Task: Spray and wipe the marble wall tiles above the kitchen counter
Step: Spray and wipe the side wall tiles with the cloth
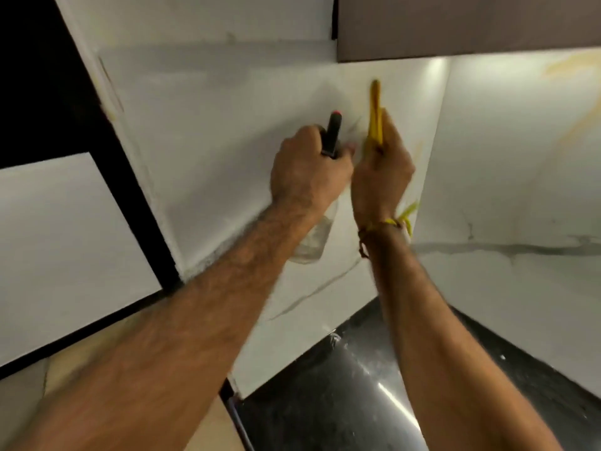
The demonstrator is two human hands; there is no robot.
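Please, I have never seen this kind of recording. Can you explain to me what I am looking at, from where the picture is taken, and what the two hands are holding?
There is no machine here: a person wears a camera on the head, so this single picture looks forward and down along their own arms. The left hand grips a clear spray bottle with a black nozzle, pointed at the marble wall tiles. The right hand holds a yellow cloth close to the same tiles; the picture is blurred, so I cannot tell whether it touches them. Below lies the dark kitchen counter, and a brown cabinet hangs above.
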